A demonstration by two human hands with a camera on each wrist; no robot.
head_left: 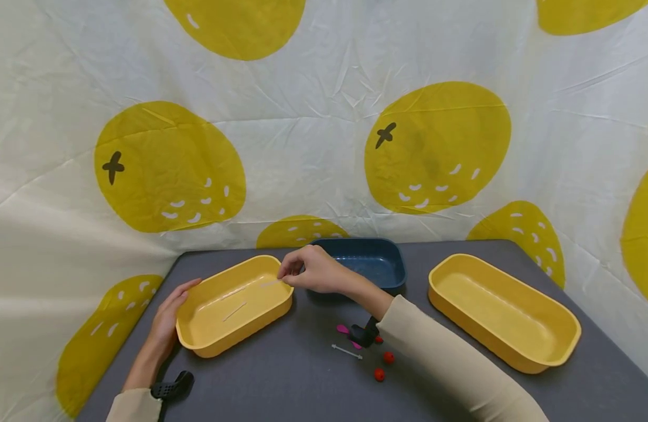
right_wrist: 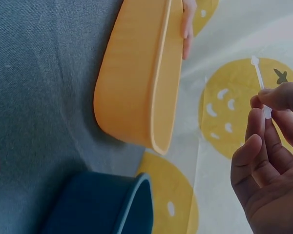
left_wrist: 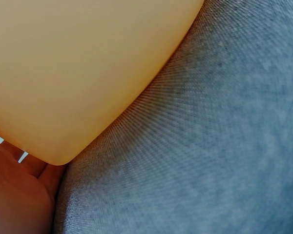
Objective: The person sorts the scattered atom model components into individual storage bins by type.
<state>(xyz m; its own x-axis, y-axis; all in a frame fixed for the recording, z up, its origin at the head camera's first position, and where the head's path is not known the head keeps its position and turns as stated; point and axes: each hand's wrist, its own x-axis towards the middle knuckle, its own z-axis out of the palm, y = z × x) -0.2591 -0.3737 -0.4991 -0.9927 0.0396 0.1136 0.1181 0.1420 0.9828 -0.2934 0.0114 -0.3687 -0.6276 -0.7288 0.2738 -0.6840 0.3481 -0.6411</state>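
Right hand (head_left: 316,271) pinches white swab (right_wrist: 258,73) near one end, above yellow tray (head_left: 250,329); left hand (head_left: 168,313) rests along tray's end, fingers extended. Swab looks light, thin, likely bendable; best pinched mid-shaft, between tips.

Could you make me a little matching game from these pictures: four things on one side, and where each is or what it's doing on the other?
Column one
1. Left hand
2. Right hand
3. Dark blue rounded tray
4. Small red balls

Column two
A. At the table's back, between two yellow rounded trays
B. On the grey tabletop, nearer the camera than every tray's back edge
C. Pinching a thin white stick
D. Against the left yellow tray

Pairs: 1-D, 2-C, 3-A, 4-B
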